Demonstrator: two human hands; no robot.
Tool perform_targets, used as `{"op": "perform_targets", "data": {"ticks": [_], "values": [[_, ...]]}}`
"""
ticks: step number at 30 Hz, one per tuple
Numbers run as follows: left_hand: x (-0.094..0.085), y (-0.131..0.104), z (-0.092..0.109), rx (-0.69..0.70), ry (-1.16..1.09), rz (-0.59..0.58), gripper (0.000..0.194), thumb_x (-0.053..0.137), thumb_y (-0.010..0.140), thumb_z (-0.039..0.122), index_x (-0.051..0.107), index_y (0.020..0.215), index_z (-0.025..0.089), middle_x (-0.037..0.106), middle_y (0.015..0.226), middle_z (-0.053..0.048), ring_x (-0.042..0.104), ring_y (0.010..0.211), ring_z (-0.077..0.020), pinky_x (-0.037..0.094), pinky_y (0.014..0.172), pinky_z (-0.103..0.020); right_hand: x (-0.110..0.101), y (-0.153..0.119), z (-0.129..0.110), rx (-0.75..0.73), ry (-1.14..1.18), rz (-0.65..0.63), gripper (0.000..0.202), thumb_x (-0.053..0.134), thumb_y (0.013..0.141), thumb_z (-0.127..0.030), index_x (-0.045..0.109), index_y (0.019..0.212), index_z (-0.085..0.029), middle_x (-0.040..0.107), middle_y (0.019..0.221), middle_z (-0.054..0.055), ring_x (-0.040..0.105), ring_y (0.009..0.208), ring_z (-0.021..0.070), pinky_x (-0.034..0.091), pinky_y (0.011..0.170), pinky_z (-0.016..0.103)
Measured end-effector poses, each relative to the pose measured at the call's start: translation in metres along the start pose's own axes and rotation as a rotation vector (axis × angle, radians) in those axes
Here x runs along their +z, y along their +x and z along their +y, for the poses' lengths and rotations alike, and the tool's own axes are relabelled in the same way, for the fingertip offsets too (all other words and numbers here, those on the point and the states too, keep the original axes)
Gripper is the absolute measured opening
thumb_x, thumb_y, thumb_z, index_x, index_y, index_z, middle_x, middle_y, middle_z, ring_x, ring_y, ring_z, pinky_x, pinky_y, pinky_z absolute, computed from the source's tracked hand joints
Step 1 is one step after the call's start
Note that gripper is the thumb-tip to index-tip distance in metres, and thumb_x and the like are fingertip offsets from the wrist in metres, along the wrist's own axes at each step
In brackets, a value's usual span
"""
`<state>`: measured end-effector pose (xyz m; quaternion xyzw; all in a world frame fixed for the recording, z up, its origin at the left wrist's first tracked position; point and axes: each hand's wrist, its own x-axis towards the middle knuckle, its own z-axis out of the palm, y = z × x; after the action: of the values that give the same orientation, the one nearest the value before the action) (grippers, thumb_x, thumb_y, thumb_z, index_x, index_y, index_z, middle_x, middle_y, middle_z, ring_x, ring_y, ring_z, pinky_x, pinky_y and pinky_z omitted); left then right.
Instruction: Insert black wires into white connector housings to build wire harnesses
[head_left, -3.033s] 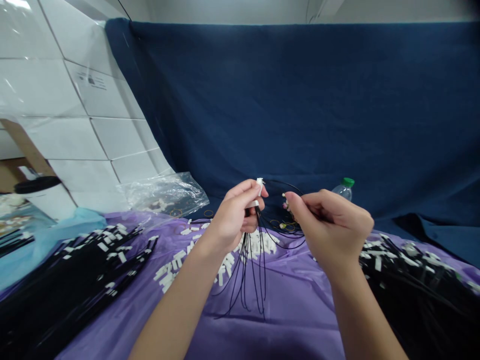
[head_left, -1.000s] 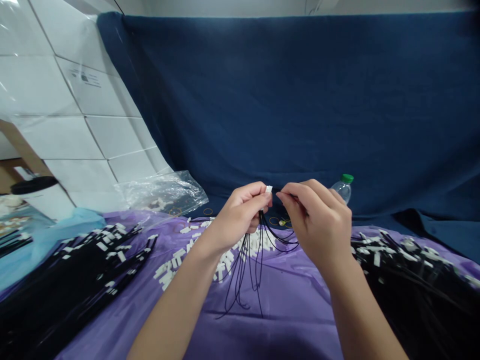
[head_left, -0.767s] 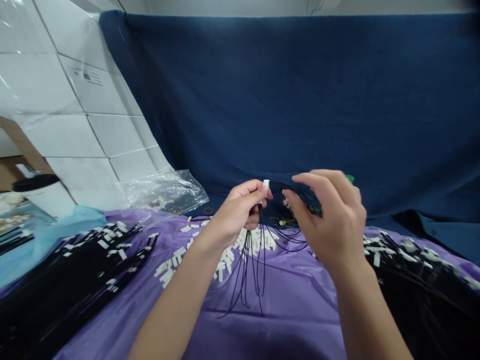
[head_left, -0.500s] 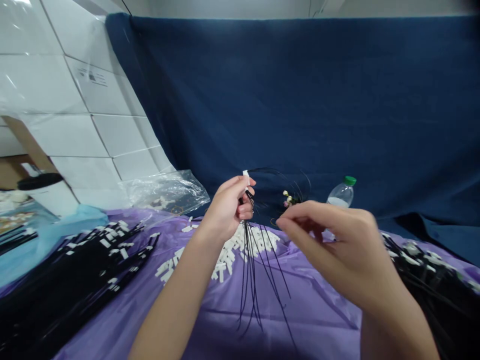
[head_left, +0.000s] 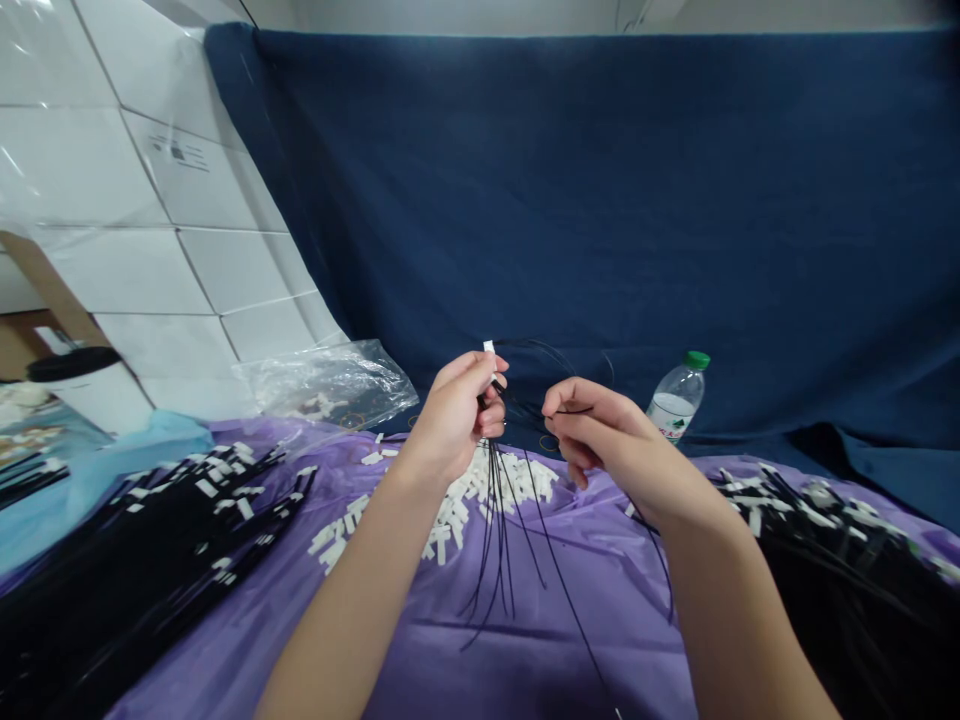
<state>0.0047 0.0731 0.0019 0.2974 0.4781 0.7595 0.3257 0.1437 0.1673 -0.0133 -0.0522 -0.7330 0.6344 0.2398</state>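
Near the middle of the view, my left hand (head_left: 461, 415) is closed round a bundle of thin black cords (head_left: 495, 530), which hang down over the purple cloth. A white tag (head_left: 489, 348) sticks up between its thumb and finger. To the right, my right hand (head_left: 600, 425) pinches a black cord between thumb and forefinger; the cord crosses the hand, and its other parts are partly hidden. Below and behind the hands lies a pile of small white pieces (head_left: 517, 480).
Black cords with white tags lie at left (head_left: 135, 560) and right (head_left: 840, 580) on the purple cloth (head_left: 442, 660). A green-capped bottle (head_left: 675, 400), clear plastic bag (head_left: 337, 385) and black-lidded cup (head_left: 94, 390) stand or lie farther back. White boxes (head_left: 142, 260) are stacked left.
My right hand has moved left and slightly up, closer to my left hand, and now has a black cord in its fingers. My left hand has hardly moved; the hanging cords have shifted.
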Motion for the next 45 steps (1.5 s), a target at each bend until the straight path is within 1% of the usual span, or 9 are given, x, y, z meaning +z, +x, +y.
{"op": "perform_targets", "data": {"ticks": [4, 10, 13, 17, 23, 26, 30, 36, 45], "values": [[0.001, 0.001, -0.002, 0.021, 0.061, 0.0, 0.014, 0.051, 0.088, 0.028, 0.052, 0.081, 0.016, 0.04, 0.067, 0.004, 0.032, 0.037, 0.0002, 0.02, 0.037, -0.016, -0.016, 0.01, 0.007, 0.171, 0.461, -0.055, 0.014, 0.059, 0.082, -0.027, 0.057, 0.093, -0.02, 0.04, 0.07, -0.005, 0.031, 0.048, 0.005, 0.031, 0.039, 0.018], [0.001, 0.003, -0.004, 0.042, 0.102, 0.025, 0.014, 0.048, 0.09, 0.027, 0.051, 0.081, 0.017, 0.04, 0.067, 0.004, 0.032, 0.036, 0.0, 0.021, 0.036, -0.017, -0.022, 0.008, 0.006, 0.193, 0.658, -0.039, 0.02, 0.069, 0.073, -0.016, 0.064, 0.092, -0.022, 0.053, 0.079, -0.003, 0.041, 0.053, 0.0037, 0.038, 0.043, 0.015], [0.001, 0.004, -0.004, 0.047, 0.115, 0.036, 0.014, 0.047, 0.09, 0.026, 0.051, 0.081, 0.016, 0.039, 0.067, 0.004, 0.032, 0.036, 0.0, 0.02, 0.036, -0.017, -0.021, 0.007, 0.007, 0.157, 0.592, 0.026, 0.028, 0.075, 0.069, -0.019, 0.065, 0.094, -0.024, 0.06, 0.088, -0.002, 0.046, 0.057, 0.0043, 0.041, 0.046, 0.015], [0.001, 0.004, -0.005, 0.048, 0.112, 0.028, 0.013, 0.049, 0.089, 0.026, 0.051, 0.081, 0.016, 0.039, 0.067, 0.003, 0.033, 0.036, 0.0, 0.019, 0.037, -0.017, -0.023, 0.015, 0.014, 0.04, 0.523, 0.227, 0.031, 0.076, 0.072, -0.042, 0.065, 0.093, -0.023, 0.056, 0.077, -0.003, 0.043, 0.051, 0.003, 0.037, 0.041, 0.013], [0.003, 0.003, -0.006, 0.037, 0.147, 0.036, 0.014, 0.05, 0.088, 0.025, 0.051, 0.078, 0.016, 0.04, 0.067, 0.003, 0.033, 0.037, 0.0, 0.019, 0.037, -0.017, -0.043, 0.026, 0.018, -0.474, 0.49, 0.721, 0.033, 0.063, 0.079, -0.057, 0.062, 0.09, -0.026, 0.045, 0.07, -0.005, 0.049, 0.059, 0.0064, 0.05, 0.059, 0.019], [0.004, 0.003, -0.006, 0.035, 0.17, 0.03, 0.014, 0.051, 0.087, 0.025, 0.052, 0.077, 0.016, 0.041, 0.066, 0.003, 0.032, 0.037, 0.0, 0.018, 0.038, -0.017, -0.048, 0.018, 0.011, -0.621, 0.326, 0.67, 0.031, 0.054, 0.085, -0.059, 0.063, 0.092, -0.03, 0.034, 0.062, -0.005, 0.036, 0.049, 0.0074, 0.044, 0.048, 0.019], [0.003, 0.002, -0.007, 0.025, 0.169, -0.009, 0.014, 0.054, 0.086, 0.026, 0.053, 0.075, 0.016, 0.042, 0.065, 0.003, 0.031, 0.036, 0.0, 0.017, 0.037, -0.017, -0.029, 0.006, 0.001, -0.515, 0.231, 0.622, 0.016, 0.058, 0.087, -0.04, 0.065, 0.099, -0.031, 0.029, 0.054, -0.008, 0.016, 0.039, 0.0053, 0.023, 0.035, 0.018], [0.0, -0.001, -0.005, 0.01, 0.102, -0.12, 0.016, 0.052, 0.085, 0.03, 0.052, 0.075, 0.017, 0.044, 0.066, 0.002, 0.033, 0.037, -0.0012, 0.02, 0.037, -0.017, 0.005, 0.007, 0.006, -0.506, -0.186, 0.672, 0.008, 0.068, 0.078, -0.025, 0.072, 0.083, -0.019, 0.047, 0.05, -0.004, 0.037, 0.044, 0.0065, 0.027, 0.04, 0.021], [0.001, -0.005, 0.0, -0.101, -0.004, -0.21, 0.019, 0.055, 0.082, 0.03, 0.049, 0.072, 0.015, 0.039, 0.061, 0.004, 0.031, 0.037, -0.001, 0.02, 0.037, -0.016, 0.009, 0.007, 0.009, -0.563, -0.379, 0.738, 0.008, 0.069, 0.077, -0.026, 0.071, 0.077, -0.019, 0.059, 0.06, 0.0, 0.049, 0.051, 0.0097, 0.036, 0.045, 0.024]]}}
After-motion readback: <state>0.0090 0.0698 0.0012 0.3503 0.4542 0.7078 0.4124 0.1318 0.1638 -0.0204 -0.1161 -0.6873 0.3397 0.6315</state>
